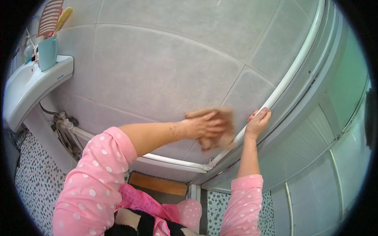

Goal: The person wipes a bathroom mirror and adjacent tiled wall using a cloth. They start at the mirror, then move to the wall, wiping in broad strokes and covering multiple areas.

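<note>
My left hand (205, 125) lies flat over a light brown cloth (226, 118) and presses it against the grey wall tiles (165, 70). The hand and cloth are blurred by motion, and the cloth's lower corner hangs close to a white pipe (289, 66). To the right, my right hand (259, 122) is wrapped around this pipe, which runs up along the door frame. Below the cloth, the pipe meets an elbow fitting (209, 165) in the corner.
A white washbasin (35, 79) at the left bears a light blue cup (48, 53) with a comb (50, 19) and a brush. Another white pipe (174, 160) runs low along the wall. A door with a greenish pane (348, 76) stands at the right. Pebble-patterned flooring (38, 159) lies below.
</note>
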